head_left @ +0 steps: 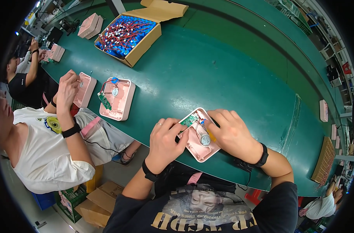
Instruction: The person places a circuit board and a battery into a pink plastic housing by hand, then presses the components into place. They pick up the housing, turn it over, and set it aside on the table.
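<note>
A pink plastic housing is tilted between my hands near the table's front edge. My left hand grips its left side, with thumb and fingertips by the green circuit board inside. My right hand is closed around the far right side, its thumb reaching in beside a small blue part. Its fingertips are partly hidden. A round silver component with dark wires sits in the housing, and a yellow piece shows beside my right hand.
Left of me lies another pink housing with board and wires. A co-worker's hand works over a further housing. An open carton of blue wired batteries stands behind. A brown divided tray is at the right.
</note>
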A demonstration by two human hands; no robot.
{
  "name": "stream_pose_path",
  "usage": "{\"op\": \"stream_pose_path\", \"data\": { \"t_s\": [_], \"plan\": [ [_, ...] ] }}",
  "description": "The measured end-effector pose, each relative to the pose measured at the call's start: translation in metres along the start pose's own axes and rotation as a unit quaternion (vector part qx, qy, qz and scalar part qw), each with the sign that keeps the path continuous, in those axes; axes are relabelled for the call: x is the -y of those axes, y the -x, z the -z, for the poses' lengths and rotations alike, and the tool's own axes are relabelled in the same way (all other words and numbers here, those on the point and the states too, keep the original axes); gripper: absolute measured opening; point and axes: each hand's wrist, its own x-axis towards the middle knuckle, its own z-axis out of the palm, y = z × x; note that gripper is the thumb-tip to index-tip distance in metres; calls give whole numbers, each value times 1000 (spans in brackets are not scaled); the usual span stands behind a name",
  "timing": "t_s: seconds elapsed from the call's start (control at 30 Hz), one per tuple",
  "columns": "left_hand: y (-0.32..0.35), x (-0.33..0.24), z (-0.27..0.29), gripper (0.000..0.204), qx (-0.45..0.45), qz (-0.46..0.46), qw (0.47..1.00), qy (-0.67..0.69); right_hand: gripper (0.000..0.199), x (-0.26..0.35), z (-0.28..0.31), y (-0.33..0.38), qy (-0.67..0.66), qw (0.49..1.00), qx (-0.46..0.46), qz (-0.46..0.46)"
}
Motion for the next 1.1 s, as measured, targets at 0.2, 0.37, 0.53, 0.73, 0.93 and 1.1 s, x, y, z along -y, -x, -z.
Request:
{"op": "stream_pose_path", "data": {
  "t_s": [0.2,0.37,0.53,0.73,0.93,1.1],
  "plan": [
    [4,1,3,8,-20,-6,1000,-17,74,26,19,0,-14,996,69,-61],
    [5,-7,-2,9,-21,-5,1000,-22,105,47,10,10,-15,987,102,-125],
    [11,-17,3,13,-9,20,999,-38,109,41,18,6,-18,986,117,-115],
    [7,-4,36,18,-119,-11,993,-7,107,31,10,10,-46,990,103,-85],
    [10,38,62,20,-216,39,973,-68,106,28,16,6,-76,986,95,-116],
    [14,57,85,25,-167,31,972,-165,106,26,18,0,-62,990,98,-83]
  ]
}}
